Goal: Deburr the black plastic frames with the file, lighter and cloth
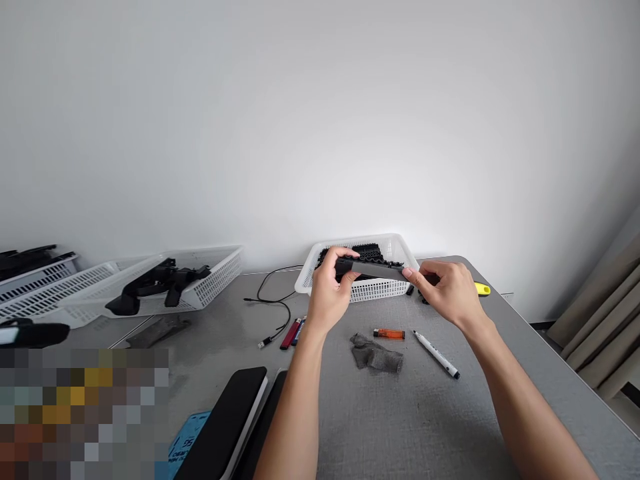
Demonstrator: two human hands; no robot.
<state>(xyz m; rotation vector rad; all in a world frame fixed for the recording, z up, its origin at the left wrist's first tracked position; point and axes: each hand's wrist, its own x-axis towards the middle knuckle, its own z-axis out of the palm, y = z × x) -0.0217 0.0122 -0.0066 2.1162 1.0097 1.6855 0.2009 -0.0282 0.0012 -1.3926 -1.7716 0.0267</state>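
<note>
Between my two hands is a long, narrow black plastic part (376, 269) with a smooth grey-looking face and a jagged upper edge. My left hand (334, 283) grips its left end, thumb below and fingers curled over the top. My right hand (445, 287) pinches its right end between thumb and fingers. The part is held up in front of a white perforated basket (377, 292) that contains black plastic pieces (369, 252). On the table below lie a crumpled grey cloth (377, 355), an orange lighter (389, 334) and a white marker (436, 355).
A yellow handle (483, 289) shows behind my right hand. Left of my arm are a black USB cable (285, 303), a red lighter (291, 333) and a black-topped box (230, 417). Another white basket (220, 273) of black parts stands farther left. Beige curtains (600, 320) hang at right.
</note>
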